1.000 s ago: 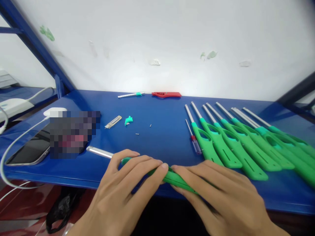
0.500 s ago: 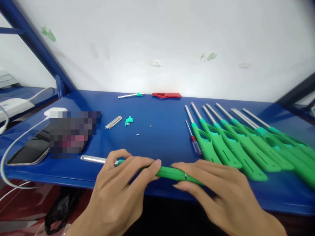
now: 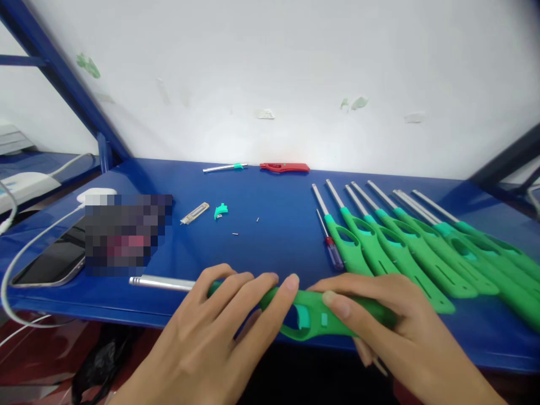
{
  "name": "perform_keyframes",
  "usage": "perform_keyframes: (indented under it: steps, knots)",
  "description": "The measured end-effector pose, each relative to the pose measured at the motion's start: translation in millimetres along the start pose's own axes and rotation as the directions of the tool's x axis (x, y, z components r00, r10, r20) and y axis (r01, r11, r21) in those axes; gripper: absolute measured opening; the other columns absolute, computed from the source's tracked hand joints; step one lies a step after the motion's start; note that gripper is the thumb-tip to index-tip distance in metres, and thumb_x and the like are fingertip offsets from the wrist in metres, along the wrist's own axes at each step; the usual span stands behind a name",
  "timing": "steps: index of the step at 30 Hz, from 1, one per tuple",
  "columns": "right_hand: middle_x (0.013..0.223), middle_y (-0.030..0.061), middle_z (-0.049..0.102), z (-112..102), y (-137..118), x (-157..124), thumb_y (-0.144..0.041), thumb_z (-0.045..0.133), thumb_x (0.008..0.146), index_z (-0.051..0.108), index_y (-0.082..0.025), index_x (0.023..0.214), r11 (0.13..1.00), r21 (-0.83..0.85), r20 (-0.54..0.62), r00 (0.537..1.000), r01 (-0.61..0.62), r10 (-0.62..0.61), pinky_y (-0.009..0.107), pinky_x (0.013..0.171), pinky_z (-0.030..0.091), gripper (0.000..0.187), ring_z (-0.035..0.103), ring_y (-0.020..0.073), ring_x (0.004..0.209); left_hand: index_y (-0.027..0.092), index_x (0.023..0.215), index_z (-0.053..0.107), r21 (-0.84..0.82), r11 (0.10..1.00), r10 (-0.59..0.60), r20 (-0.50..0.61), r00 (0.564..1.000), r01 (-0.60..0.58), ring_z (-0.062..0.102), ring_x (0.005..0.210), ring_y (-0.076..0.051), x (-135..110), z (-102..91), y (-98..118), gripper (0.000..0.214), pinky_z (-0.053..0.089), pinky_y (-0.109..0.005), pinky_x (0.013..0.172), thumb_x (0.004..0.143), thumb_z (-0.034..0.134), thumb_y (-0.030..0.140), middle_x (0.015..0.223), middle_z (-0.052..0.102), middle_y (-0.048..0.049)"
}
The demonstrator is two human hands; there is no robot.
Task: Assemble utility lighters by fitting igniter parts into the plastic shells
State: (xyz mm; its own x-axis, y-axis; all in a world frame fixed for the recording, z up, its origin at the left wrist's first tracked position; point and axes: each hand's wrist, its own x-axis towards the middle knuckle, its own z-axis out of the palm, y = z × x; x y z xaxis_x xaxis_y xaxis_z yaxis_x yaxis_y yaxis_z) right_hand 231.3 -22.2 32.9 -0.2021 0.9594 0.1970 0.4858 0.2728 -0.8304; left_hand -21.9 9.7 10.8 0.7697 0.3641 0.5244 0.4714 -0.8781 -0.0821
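A green long-neck gas lighter (image 3: 337,325) lies across both hands above the front edge of the table, its metal tube pointing left. My left hand (image 3: 215,332) is closed over its front part, covering the neck and some of the finger loop. My right hand (image 3: 396,320) grips the handle end, thumb on top. Between the hands, a turquoise trigger shows inside the loop, with a small turquoise tab beside it. Beyond lie a loose turquoise trigger piece (image 3: 221,210), a craft knife (image 3: 196,214) and two tiny metal pins (image 3: 235,233).
Several green lighters (image 3: 422,267) lie side by side at the right, a screwdriver (image 3: 334,254) next to them. A red lighter body (image 3: 287,167) and a metal tube (image 3: 221,168) lie near the wall. At left are a phone (image 3: 50,256), a blurred-out object and a white cable.
The lighter has been rolled so its broad side with the loop and trigger faces me. My right hand has shifted its hold, thumb now on the handle's face.
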Motion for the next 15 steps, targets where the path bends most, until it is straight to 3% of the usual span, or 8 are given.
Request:
perform_keyframes:
  steps: [3,6,11,13,15]
  knots:
    - [0.080,-0.0027,0.080,-2.0,2.7,-5.5,-0.046,0.062,0.100,0.078,-0.033,0.107,0.959,-0.247,-0.117,0.978,0.140,-0.173,0.021,0.061,0.062,0.022,0.077,0.0157,0.065,0.005,0.149,0.053,0.023,0.999,-0.021,-0.035,0.999,0.022,0.060,0.101,-0.026,0.6,1.5,-1.6,0.046,0.037,-0.044,0.091,0.107,0.033,0.007,0.119,0.071,-0.0145]
    - [0.114,-0.0019,0.080,-2.3,9.3,-12.5,-0.050,0.061,0.101,0.072,-0.034,0.119,0.824,-0.498,-0.106,0.923,0.272,-0.369,0.027,0.082,0.065,0.026,0.079,0.0187,0.099,0.002,0.141,0.058,0.010,0.999,-0.029,-0.110,0.994,0.030,0.060,0.095,-0.026,-0.3,4.0,-5.0,0.041,0.040,-0.041,0.083,0.105,0.038,0.005,0.113,0.072,-0.0157]
    - [0.125,-0.0033,0.078,-0.1,21.6,-13.5,-0.025,0.057,0.107,0.061,-0.022,0.138,0.590,-0.655,0.067,0.814,0.472,-0.577,0.020,0.105,0.052,0.031,0.075,0.0097,0.108,0.005,0.135,0.062,-0.029,0.997,-0.071,-0.152,0.986,0.068,0.061,0.091,-0.024,-3.7,8.2,-8.5,0.041,0.041,-0.040,0.080,0.102,0.039,-0.001,0.114,0.074,-0.0138]
    - [0.126,-0.0019,0.078,-0.4,26.4,-10.6,-0.019,0.058,0.106,0.060,-0.019,0.139,0.536,-0.671,0.095,0.777,0.511,-0.622,0.020,0.109,0.048,0.033,0.074,0.0093,0.110,0.009,0.138,0.061,-0.026,0.995,-0.102,-0.128,0.986,0.100,0.063,0.091,-0.023,-2.4,10.1,-7.8,0.042,0.042,-0.041,0.083,0.103,0.041,-0.001,0.115,0.074,-0.0120]
    - [0.128,-0.0013,0.077,-2.2,32.2,-7.8,-0.019,0.059,0.106,0.059,-0.017,0.141,0.515,-0.685,0.108,0.772,0.515,-0.626,0.021,0.110,0.047,0.035,0.074,0.0094,0.111,0.013,0.144,0.058,0.018,0.991,-0.132,-0.078,0.988,0.134,0.066,0.100,-0.024,0.7,11.6,-7.2,0.044,0.043,-0.043,0.092,0.104,0.045,0.001,0.119,0.073,-0.0111]
